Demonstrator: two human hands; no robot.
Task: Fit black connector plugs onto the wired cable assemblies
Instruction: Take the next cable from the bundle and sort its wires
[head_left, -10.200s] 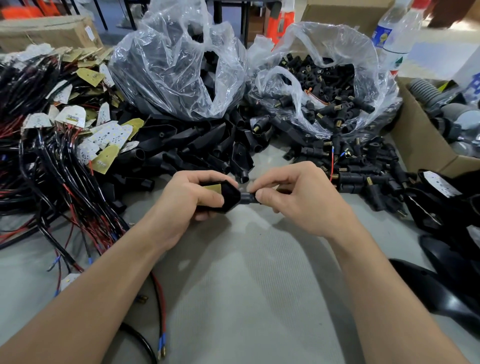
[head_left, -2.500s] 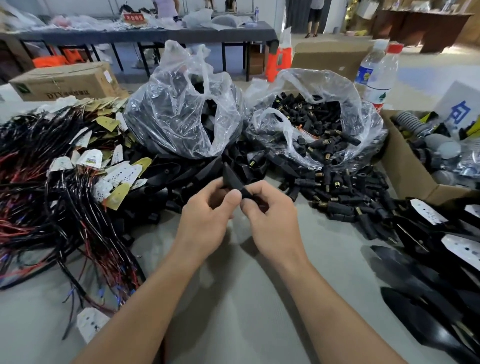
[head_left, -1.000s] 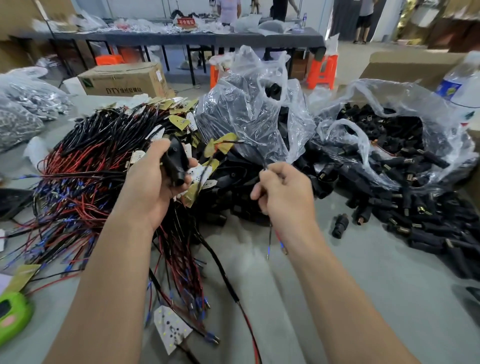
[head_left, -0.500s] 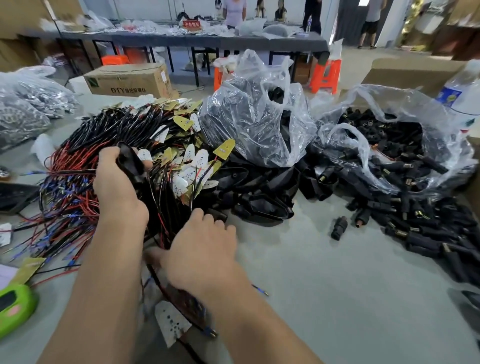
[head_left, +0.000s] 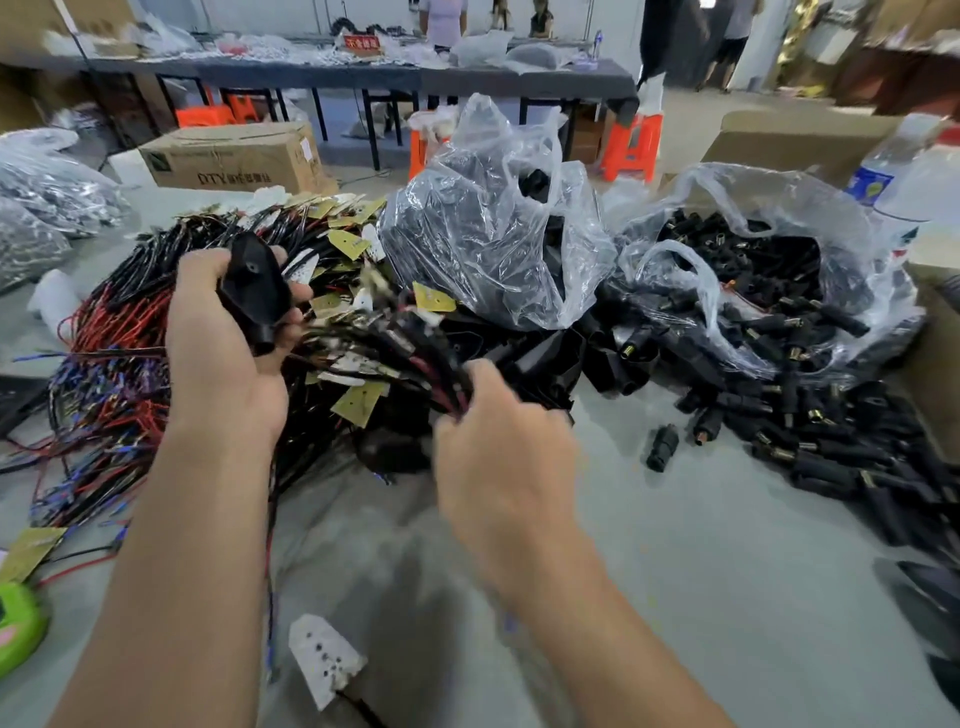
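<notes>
Right hand (head_left: 506, 457): risen off the pile (head_left: 114, 374) since half a second ago, fingers now curled round a bunch of wires (head_left: 426, 371).
Plug (head_left: 254, 291): clasped in left hand (head_left: 223, 364), up-left of the wire grip.
Loose plugs (head_left: 831, 441): right of the wire grip.
Bags (head_left: 483, 234): beyond both grips.

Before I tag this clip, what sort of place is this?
Likely a small factory or workshop bench for wire harness assembly: a heap of red and black wired cable assemblies, a clear plastic bag spilling black connector plugs, and long worktables behind.
</notes>
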